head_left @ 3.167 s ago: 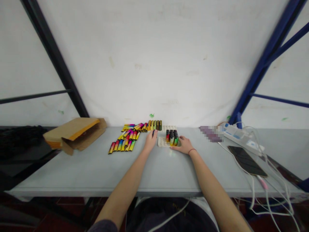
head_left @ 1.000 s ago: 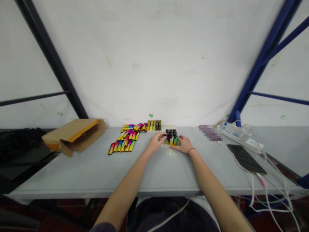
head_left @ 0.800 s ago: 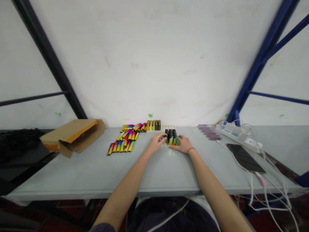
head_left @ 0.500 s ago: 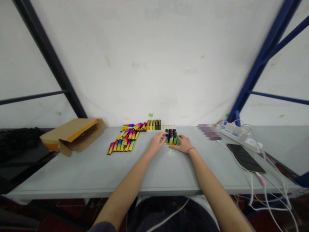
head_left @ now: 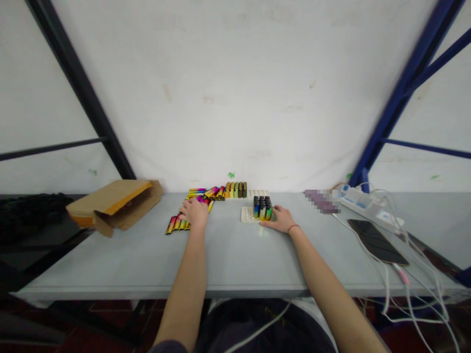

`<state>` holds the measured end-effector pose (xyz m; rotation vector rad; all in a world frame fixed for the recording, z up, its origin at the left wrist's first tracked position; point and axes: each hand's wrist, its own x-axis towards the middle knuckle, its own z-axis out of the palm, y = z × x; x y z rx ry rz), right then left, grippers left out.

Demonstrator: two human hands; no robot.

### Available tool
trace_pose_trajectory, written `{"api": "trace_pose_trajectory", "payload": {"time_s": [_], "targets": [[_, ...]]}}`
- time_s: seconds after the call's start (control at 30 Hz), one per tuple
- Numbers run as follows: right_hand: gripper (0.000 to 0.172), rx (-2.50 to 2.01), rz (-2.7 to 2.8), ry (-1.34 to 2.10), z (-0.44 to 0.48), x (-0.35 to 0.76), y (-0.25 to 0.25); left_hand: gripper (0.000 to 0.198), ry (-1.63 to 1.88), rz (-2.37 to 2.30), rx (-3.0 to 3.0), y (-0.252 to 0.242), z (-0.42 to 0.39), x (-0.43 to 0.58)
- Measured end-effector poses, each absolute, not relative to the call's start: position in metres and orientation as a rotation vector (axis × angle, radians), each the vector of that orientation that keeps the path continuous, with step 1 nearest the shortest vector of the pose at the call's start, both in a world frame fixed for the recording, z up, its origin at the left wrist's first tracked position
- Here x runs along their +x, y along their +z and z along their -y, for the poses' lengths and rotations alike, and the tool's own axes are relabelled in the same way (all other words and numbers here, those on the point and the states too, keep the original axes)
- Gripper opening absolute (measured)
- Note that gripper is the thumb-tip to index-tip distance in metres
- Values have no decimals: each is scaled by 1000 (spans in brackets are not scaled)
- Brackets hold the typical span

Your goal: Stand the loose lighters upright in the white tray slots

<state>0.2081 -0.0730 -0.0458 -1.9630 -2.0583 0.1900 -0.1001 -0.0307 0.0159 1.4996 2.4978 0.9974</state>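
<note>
A white tray with round holes lies on the grey table; several rainbow-coloured lighters stand upright in its right part. My right hand rests against the tray's right front corner, fingers curled round it. My left hand lies over a row of loose rainbow lighters flat on the table to the left, fingers bent down onto them; what the fingers grip is hidden. More loose lighters lie behind, and a short row of them stands by the wall.
An open cardboard box lies on its side at the left. At the right are a power strip, a phone and white cables trailing over the table edge. A white wall backs the table, with dark frame bars at both sides.
My left hand has left the tray and moved left onto the row of loose lighters. My right hand has stayed at the tray.
</note>
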Motion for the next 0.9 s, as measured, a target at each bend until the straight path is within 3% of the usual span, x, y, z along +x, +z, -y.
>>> {"api": "trace_pose_trajectory", "payload": {"time_s": [0.13, 0.37, 0.6, 0.73, 0.9], "targets": [[80, -1961, 2036, 173, 73, 208, -47, 37, 882, -2484, 1381, 7, 21, -122], [84, -1979, 2056, 180, 74, 207, -45, 35, 1006, -2410, 1306, -4, 12, -131], [82, -1973, 2047, 182, 72, 207, -46, 47, 927, -2409, 1350, -1, 12, -134], [82, -1968, 2040, 173, 71, 207, -49, 27, 1083, -2292, 1478, 3, 5, -128], [83, -1960, 2037, 180, 72, 207, -48, 10, 1513, -1606, 1453, 3, -3, -98]]}}
